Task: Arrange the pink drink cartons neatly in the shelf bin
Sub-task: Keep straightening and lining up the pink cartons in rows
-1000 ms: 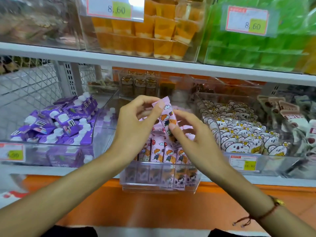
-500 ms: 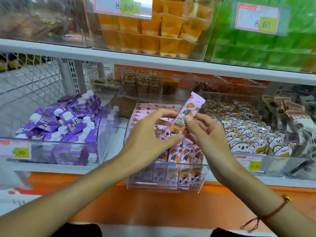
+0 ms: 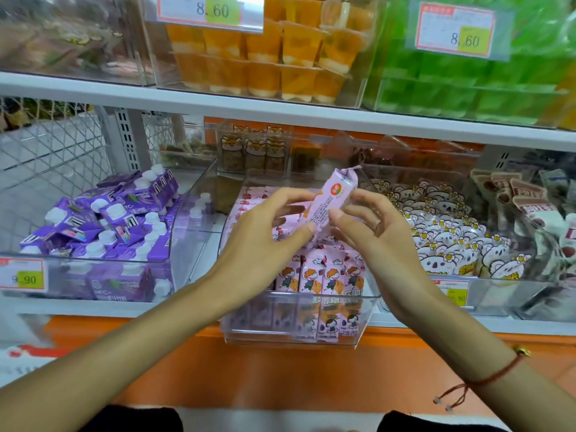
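Note:
A clear shelf bin (image 3: 296,333) in the middle of the lower shelf holds several pink drink cartons (image 3: 324,275), standing in a row at the front and lying flat further back. Above the bin, both hands hold one pink carton (image 3: 335,196), tilted with its top up and to the right. My left hand (image 3: 265,232) pinches its lower end between thumb and fingers. My right hand (image 3: 377,232) pinches its right side with thumb and fingertips.
A bin of purple cartons (image 3: 103,226) stands to the left, a bin of white koala snack packs (image 3: 442,238) to the right. Behind are small jars (image 3: 252,151). The upper shelf carries orange jelly cups (image 3: 268,57) and green packs (image 3: 467,73).
The held carton has been turned from its picture side to its text side and tilted further over to the right. Both hands stay on it above the bin.

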Demonstrator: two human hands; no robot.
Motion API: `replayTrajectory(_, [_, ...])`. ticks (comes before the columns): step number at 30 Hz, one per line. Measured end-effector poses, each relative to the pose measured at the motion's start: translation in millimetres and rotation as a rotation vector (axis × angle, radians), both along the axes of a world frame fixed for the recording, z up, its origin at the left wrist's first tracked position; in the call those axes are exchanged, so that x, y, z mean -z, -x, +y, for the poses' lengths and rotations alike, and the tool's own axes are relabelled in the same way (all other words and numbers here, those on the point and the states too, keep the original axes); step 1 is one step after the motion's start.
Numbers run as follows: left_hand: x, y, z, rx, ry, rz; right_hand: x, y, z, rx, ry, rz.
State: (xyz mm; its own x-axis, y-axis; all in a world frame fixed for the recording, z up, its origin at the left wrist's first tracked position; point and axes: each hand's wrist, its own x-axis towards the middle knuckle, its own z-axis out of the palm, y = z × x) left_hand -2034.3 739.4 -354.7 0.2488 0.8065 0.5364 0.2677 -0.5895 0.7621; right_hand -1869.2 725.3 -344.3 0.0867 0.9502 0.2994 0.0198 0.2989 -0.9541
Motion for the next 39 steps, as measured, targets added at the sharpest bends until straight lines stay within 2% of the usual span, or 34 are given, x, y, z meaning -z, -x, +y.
replayTrajectory(5, [1.3,-4.1,-2.3,-0.100,-0.080,-0.022,-1.1,2.6,-2.9,-0.014,-0.056,-0.069])
replayTrajectory(13, [6.5,-6.0,-0.5,0.077,0.101,-0.066,-1.8,-0.1,-7.8,-0.038,-0.110,-0.173])
replayTrajectory(21, [5.1,-1.3,-2.2,-0.083,-0.110,-0.012,-1.3,2.6,-14.8,-0.070,-0.284,-0.182])
replayTrajectory(29, [3.1,-0.8,-4.3,-0.078,-0.146,-0.060,-2.5,5.9,-18.8,-0.081,-0.283,-0.158])
replayTrajectory(32, [-1.7,1.6,-3.9,-0.015,0.004,-0.123,-5.2,1.9,-16.8,-0.098,-0.216,-0.154])
replayTrajectory(37, [-13.5,4.0,-5.4,0.145,0.599,-0.424,-4.9,-0.9,-13.5,-0.143,-0.126,-0.227])
replayTrajectory(39, [-18.4,3.0,-6.3,0.153,0.768,-0.526,-4.8,-0.3,-13.5,-0.150,-0.101,-0.235])
